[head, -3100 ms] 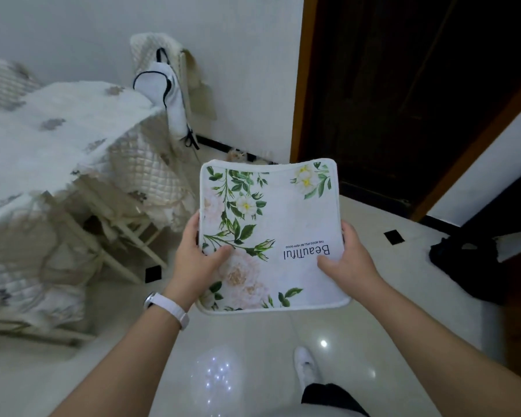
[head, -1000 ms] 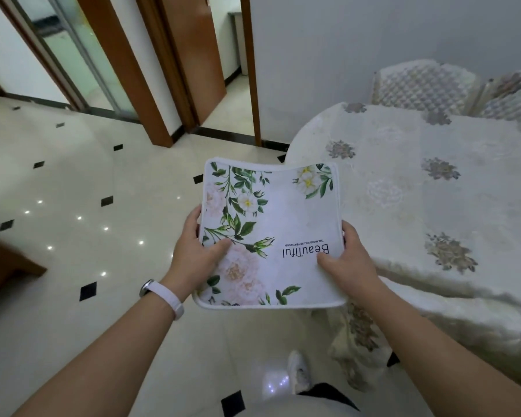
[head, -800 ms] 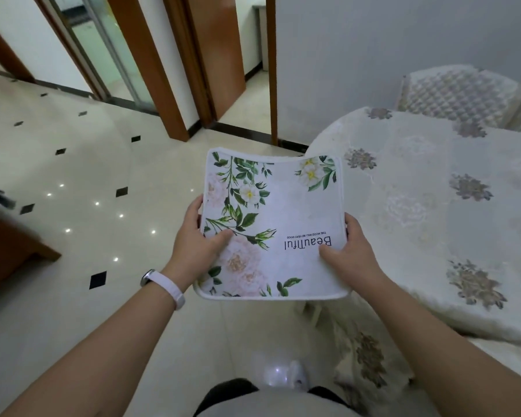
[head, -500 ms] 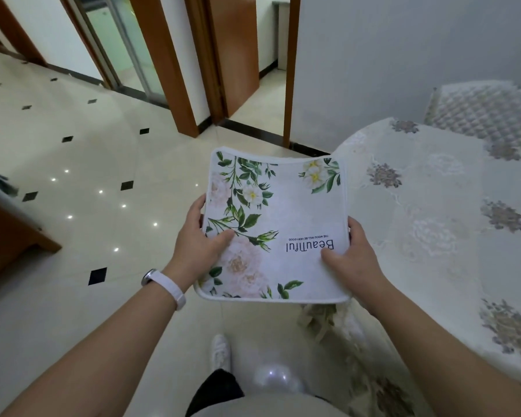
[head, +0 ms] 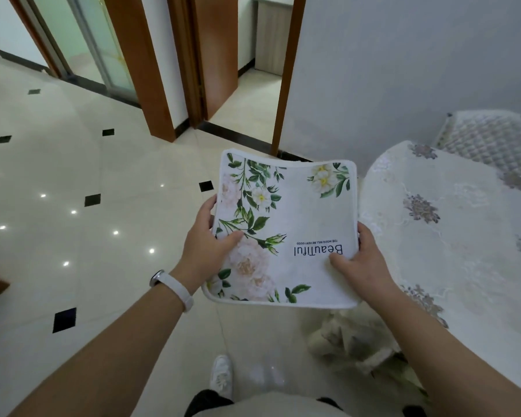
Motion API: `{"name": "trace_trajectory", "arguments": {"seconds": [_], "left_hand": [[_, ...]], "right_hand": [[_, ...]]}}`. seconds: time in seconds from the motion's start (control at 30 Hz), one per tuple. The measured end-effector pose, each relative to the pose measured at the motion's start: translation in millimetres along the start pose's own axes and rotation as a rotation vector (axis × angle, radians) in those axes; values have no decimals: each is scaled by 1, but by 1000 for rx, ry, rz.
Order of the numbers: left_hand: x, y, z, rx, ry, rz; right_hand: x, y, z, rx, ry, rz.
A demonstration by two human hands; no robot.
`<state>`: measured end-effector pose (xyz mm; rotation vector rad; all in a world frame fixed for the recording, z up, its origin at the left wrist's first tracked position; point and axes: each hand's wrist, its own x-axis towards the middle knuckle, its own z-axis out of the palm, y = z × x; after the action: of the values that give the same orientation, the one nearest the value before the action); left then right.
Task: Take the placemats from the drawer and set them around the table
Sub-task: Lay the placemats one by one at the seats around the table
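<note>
— Hands? The left hand (head: pixel 206 245) and right hand (head: pixel 363 260) each pinch a side edge of the floral placemat (head: pixel 286 233), held flat above the floor.

— Counter? The cloth-covered counter (head: pixel 451 236) lies just right, nearer the right hand.

A round table (head: pixel 451 236) at the right edge of view wears a cream lace tablecloth (head: pixel 475 266) with grey flower motifs, its hem hanging over the near edge. The glossy cream floor (head: pixel 88 266) has small black diamond tiles.
</note>
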<state>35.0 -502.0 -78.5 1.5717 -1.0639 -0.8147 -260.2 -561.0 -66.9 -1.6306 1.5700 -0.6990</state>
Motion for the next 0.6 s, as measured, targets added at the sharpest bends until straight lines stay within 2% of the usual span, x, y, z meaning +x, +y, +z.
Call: {"name": "trace_trajectory", "arguments": {"seconds": [0.23, 0.6], "left_hand": [[69, -4, -9, -33, -163, 42], [161, 1, 71, -44, -377, 6]], "right_hand": [[12, -20, 19, 16, 131, 98], [60, 14, -7, 38, 294, 265]]}}
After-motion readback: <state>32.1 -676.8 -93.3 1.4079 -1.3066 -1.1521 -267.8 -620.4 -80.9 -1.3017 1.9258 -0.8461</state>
